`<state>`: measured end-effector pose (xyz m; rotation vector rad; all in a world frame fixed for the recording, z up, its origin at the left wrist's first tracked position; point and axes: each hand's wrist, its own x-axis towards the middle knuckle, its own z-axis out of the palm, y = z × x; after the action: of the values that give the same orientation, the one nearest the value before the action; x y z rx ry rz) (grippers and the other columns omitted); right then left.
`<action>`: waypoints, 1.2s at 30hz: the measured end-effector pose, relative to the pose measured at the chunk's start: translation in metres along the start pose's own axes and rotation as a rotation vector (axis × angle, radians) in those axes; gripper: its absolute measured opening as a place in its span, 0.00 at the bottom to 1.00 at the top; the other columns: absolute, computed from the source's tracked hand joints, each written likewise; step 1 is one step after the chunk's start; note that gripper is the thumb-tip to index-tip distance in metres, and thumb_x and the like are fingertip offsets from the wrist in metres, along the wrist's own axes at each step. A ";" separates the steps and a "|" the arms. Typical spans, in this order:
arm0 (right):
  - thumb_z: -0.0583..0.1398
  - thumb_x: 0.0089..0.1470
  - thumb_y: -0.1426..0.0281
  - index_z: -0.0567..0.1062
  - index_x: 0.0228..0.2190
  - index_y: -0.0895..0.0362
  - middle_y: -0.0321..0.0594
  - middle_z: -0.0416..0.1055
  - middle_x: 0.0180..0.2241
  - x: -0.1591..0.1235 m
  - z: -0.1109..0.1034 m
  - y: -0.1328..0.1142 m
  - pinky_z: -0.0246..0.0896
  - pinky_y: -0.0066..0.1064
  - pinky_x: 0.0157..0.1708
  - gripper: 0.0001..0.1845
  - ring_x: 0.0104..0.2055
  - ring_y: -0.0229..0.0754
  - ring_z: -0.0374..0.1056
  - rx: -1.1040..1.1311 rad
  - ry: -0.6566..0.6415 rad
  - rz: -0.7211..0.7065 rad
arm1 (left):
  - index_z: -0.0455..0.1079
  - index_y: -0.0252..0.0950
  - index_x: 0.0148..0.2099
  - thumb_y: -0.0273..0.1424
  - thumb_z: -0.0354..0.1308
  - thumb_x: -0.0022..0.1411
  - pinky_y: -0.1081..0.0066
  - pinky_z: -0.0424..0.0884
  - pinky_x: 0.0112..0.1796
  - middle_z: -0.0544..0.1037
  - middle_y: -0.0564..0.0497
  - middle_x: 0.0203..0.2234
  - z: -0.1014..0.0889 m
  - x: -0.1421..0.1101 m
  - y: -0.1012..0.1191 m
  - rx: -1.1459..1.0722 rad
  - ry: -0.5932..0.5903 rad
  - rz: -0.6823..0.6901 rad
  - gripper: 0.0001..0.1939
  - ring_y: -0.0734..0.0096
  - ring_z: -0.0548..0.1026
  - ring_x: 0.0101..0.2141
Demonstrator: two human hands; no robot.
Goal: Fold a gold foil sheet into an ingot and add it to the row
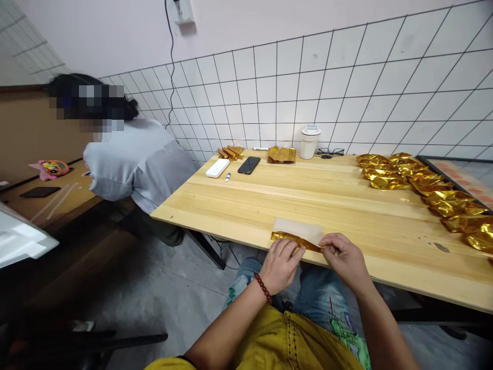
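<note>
A sheet of gold foil paper (308, 245) with a pale backing (298, 227) lies at the table's front edge, its near side folded into a narrow gold strip. My left hand (283, 262), with a dark red bead bracelet (262, 288) at the wrist, has its fingers curled over the strip and pressed onto it. At the strip's right end my right hand (345, 259) pinches the foil between thumb and fingertips. Part of the strip is hidden under my left fingers.
Folded gold foil pieces (435, 192) lie in rows on the right, beside a framed panel (470, 180). Toward the wall are a phone (249, 165), a white box-like device (217, 168), a foil stack (281, 155), a lidded cup (309, 142) and glasses (330, 152). Another person (138, 156) sits at left.
</note>
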<state>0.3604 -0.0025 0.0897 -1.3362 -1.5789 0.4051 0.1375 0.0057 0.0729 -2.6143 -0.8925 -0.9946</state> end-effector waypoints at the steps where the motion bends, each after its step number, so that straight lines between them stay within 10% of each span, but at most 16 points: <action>1: 0.59 0.50 0.71 0.77 0.28 0.54 0.40 0.72 0.32 0.000 0.000 0.000 0.62 0.31 0.26 0.06 0.23 0.35 0.62 -0.018 0.001 -0.003 | 0.66 0.35 0.60 0.26 0.54 0.62 0.56 0.66 0.56 0.73 0.42 0.49 0.000 -0.001 0.001 -0.006 0.027 0.007 0.23 0.58 0.69 0.52; 8: 0.58 0.51 0.70 0.77 0.29 0.54 0.40 0.73 0.32 -0.001 -0.002 -0.005 0.62 0.31 0.28 0.07 0.24 0.36 0.63 -0.056 -0.004 -0.008 | 0.56 0.35 0.66 0.30 0.62 0.59 0.48 0.57 0.61 0.71 0.38 0.52 -0.018 0.005 0.002 0.071 0.344 -0.076 0.35 0.54 0.64 0.59; 12: 0.58 0.52 0.69 0.77 0.29 0.53 0.41 0.74 0.33 -0.001 -0.003 -0.007 0.63 0.33 0.29 0.07 0.25 0.38 0.64 -0.062 -0.021 0.041 | 0.49 0.34 0.69 0.32 0.58 0.63 0.46 0.52 0.62 0.73 0.37 0.54 -0.027 0.018 -0.008 0.018 0.242 -0.229 0.37 0.52 0.64 0.61; 23: 0.55 0.46 0.75 0.78 0.35 0.54 0.41 0.73 0.38 -0.002 -0.010 -0.011 0.62 0.32 0.26 0.15 0.24 0.35 0.61 -0.005 -0.027 0.016 | 0.70 0.40 0.51 0.26 0.55 0.64 0.49 0.54 0.61 0.78 0.47 0.47 -0.018 0.008 -0.011 -0.080 0.111 -0.238 0.14 0.61 0.69 0.56; 29: 0.58 0.51 0.74 0.78 0.35 0.52 0.43 0.75 0.41 -0.008 -0.018 -0.014 0.66 0.42 0.47 0.11 0.45 0.47 0.71 -0.020 0.031 -0.119 | 0.70 0.39 0.52 0.25 0.55 0.64 0.50 0.57 0.61 0.77 0.46 0.48 -0.018 0.008 -0.013 -0.088 0.098 -0.204 0.14 0.61 0.69 0.56; 36: 0.62 0.56 0.67 0.80 0.35 0.51 0.41 0.79 0.39 -0.012 -0.007 -0.023 0.64 0.43 0.45 0.06 0.43 0.48 0.73 -0.343 -0.100 -0.332 | 0.72 0.38 0.51 0.31 0.55 0.66 0.50 0.56 0.62 0.77 0.45 0.48 -0.023 0.009 -0.013 -0.072 0.019 -0.178 0.13 0.60 0.69 0.55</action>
<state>0.3521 -0.0236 0.1049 -1.2850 -1.9781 -0.0058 0.1227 0.0117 0.0960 -2.6148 -1.1210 -1.1126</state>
